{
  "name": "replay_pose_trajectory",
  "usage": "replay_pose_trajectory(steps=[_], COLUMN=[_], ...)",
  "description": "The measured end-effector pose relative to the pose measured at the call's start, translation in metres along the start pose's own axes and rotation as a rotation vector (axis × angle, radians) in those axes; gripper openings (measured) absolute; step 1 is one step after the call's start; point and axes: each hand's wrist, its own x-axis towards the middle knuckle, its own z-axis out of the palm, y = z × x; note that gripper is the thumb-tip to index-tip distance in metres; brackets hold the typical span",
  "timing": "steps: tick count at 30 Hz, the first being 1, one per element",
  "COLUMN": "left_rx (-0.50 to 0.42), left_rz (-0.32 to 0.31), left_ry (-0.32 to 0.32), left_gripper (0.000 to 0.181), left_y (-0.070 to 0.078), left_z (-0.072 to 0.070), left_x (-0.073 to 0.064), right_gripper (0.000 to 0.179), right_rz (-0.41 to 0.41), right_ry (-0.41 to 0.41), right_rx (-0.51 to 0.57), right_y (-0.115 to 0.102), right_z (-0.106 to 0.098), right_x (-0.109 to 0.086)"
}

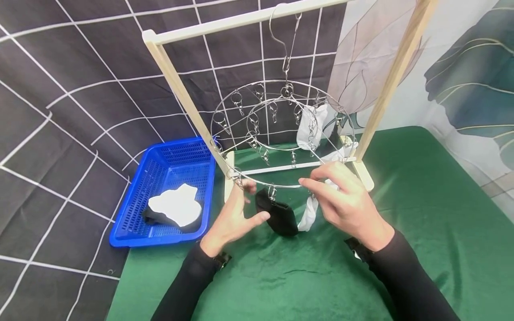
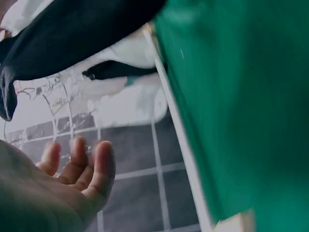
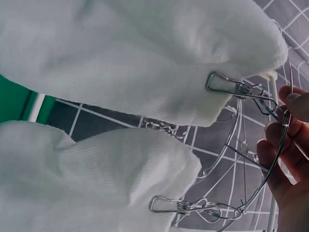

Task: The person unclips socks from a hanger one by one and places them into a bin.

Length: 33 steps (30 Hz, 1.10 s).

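Observation:
A round wire sock hanger (image 1: pixel 281 186) with metal clips hangs from a wooden stand. My right hand (image 1: pixel 345 200) pinches its outer ring at the front right. In the right wrist view, thumb and fingers (image 3: pixel 295 106) close around the wire beside two clips, which hold white socks (image 3: pixel 120 53). At the ring's front left is my left hand (image 1: pixel 234 214), fingers loosely bent, holding nothing. Between the hands a black sock (image 1: pixel 283 220) hangs from a clip, with a white sock (image 1: pixel 309 215) next to it. The left wrist view shows this black sock (image 2: pixel 72 36) above the left palm (image 2: pixel 53 198).
A blue basket (image 1: pixel 120 234) at the left holds white and dark socks (image 1: pixel 176 205). The stand's wooden posts (image 1: pixel 391 84) flank the hanger, with a white bar (image 1: pixel 277 168) low between them. Another white sock (image 1: pixel 311 127) hangs at the back right. Green cloth (image 1: pixel 289 285) covers the table.

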Motion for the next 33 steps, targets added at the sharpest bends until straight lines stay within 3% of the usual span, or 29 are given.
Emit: replay_pose_trajectory(steps=[3, 5, 8, 12, 16, 22, 24, 30, 33], left_rx=[-0.196, -0.313, -0.402, -0.406, -0.401, -0.415, -0.418, -0.405, -0.384], left_rz=[0.040, 0.078, 0.090, 0.044, 0.024, 0.005, 0.009, 0.033, 0.044], left_ry=[-0.034, -0.017, 0.063, 0.157, 0.178, 0.178, 0.173, 0.144, 0.132], left_gripper=[0.075, 0.060, 0.031, 0.020, 0.017, 0.014, 0.014, 0.012, 0.012], left_y=[0.007, 0.017, 0.033, 0.044, 0.048, 0.053, 0.053, 0.055, 0.056], left_z=[0.007, 0.010, 0.012, 0.012, 0.012, 0.011, 0.011, 0.016, 0.019], left_x=[0.005, 0.007, 0.010, 0.010, 0.008, 0.008, 0.008, 0.009, 0.008], right_gripper=[0.023, 0.023, 0.024, 0.023, 0.021, 0.014, 0.013, 0.022, 0.024], right_rz=[0.004, 0.008, 0.015, 0.021, 0.026, -0.014, -0.016, 0.148, 0.198], right_ry=[-0.001, -0.004, -0.004, 0.000, 0.009, 0.197, 0.214, -0.025, -0.085], right_rx=[-0.011, -0.021, -0.029, -0.025, -0.021, -0.023, -0.012, 0.032, 0.041], right_y=[0.000, 0.000, 0.000, 0.000, -0.003, -0.014, -0.020, -0.028, -0.026], right_z=[0.000, 0.001, 0.002, 0.002, 0.003, 0.019, 0.026, 0.040, 0.045], right_x=[0.001, 0.001, 0.000, 0.000, 0.001, 0.006, 0.004, -0.013, -0.022])
